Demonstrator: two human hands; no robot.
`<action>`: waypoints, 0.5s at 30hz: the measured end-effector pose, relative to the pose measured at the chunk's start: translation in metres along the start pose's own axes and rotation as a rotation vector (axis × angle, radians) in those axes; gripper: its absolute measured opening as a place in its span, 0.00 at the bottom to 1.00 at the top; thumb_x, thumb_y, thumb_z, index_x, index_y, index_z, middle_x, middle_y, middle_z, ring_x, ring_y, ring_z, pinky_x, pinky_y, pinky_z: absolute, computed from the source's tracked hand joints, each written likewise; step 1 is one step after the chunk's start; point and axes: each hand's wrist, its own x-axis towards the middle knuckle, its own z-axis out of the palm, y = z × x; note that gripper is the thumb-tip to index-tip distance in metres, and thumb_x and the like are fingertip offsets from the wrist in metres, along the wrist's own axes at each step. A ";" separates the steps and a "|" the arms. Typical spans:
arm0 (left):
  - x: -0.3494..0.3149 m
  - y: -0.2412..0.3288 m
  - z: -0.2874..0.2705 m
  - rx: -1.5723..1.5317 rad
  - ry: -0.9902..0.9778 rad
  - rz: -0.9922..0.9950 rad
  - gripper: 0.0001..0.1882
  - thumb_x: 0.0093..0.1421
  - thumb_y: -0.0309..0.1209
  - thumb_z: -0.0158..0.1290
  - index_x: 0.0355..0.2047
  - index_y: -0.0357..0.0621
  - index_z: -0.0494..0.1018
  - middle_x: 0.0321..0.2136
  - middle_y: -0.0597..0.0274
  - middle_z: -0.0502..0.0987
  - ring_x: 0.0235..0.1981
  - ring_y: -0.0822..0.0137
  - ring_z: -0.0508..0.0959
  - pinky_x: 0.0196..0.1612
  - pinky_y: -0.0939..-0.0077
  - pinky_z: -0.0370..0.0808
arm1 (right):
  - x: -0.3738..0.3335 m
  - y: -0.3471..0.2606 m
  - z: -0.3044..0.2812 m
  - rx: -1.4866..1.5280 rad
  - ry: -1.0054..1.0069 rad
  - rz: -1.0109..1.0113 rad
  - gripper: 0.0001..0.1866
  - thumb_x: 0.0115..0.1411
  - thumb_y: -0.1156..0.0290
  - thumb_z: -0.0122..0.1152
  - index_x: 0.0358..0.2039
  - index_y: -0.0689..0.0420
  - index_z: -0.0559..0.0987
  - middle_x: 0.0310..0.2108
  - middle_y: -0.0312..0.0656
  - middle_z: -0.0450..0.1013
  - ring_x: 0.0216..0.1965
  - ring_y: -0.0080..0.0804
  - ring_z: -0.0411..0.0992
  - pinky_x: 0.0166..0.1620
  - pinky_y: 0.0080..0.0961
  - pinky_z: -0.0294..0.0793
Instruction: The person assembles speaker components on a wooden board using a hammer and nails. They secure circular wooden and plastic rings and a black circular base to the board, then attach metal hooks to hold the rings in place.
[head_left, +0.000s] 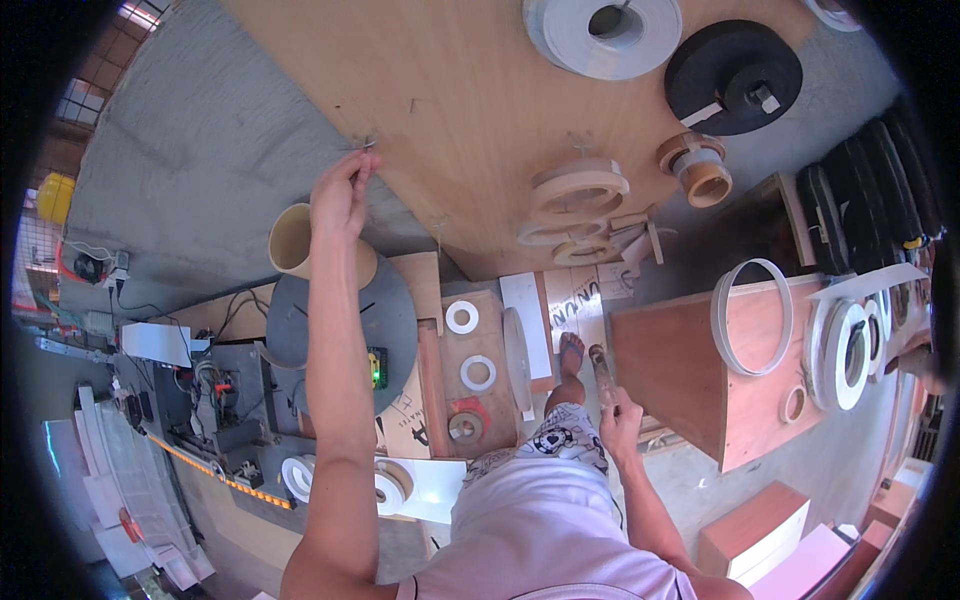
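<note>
My left hand is raised at the edge of a large plywood panel on the wall. Its fingertips pinch a small thin metal piece, like a nail or hook, against the panel's left edge. Low by my right leg, my right hand is closed around a short hand tool. That tool has a greyish shaft and a darker end; its exact kind is unclear. Behind my left forearm stands a wide cardboard tube on a dark round disc.
White and black edging rolls hang on the panel, with wood-toned rolls lower down. A reddish wooden cabinet is on the right, a white hoop against it. Machinery with cables stands at left.
</note>
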 end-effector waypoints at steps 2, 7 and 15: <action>0.008 0.001 -0.006 -0.062 0.012 -0.050 0.13 0.70 0.15 0.52 0.51 0.17 0.74 0.48 0.43 0.81 0.50 0.56 0.84 0.56 0.78 0.85 | 0.000 0.001 0.000 -0.004 0.003 -0.010 0.08 0.65 0.75 0.57 0.38 0.66 0.80 0.24 0.63 0.74 0.24 0.61 0.74 0.31 0.46 0.72; 0.018 0.004 -0.015 -0.181 -0.042 -0.163 0.13 0.71 0.16 0.53 0.53 0.20 0.72 0.48 0.43 0.81 0.52 0.55 0.84 0.57 0.74 0.84 | 0.004 -0.003 0.000 0.011 -0.045 -0.003 0.06 0.65 0.75 0.60 0.38 0.65 0.80 0.25 0.62 0.75 0.25 0.60 0.75 0.30 0.45 0.73; 0.015 0.019 -0.014 -0.096 -0.142 -0.314 0.10 0.71 0.20 0.54 0.51 0.34 0.76 0.46 0.50 0.84 0.51 0.59 0.85 0.47 0.72 0.79 | 0.059 -0.078 0.039 0.074 -0.187 -0.347 0.08 0.68 0.71 0.64 0.42 0.63 0.82 0.27 0.59 0.77 0.27 0.59 0.78 0.32 0.43 0.76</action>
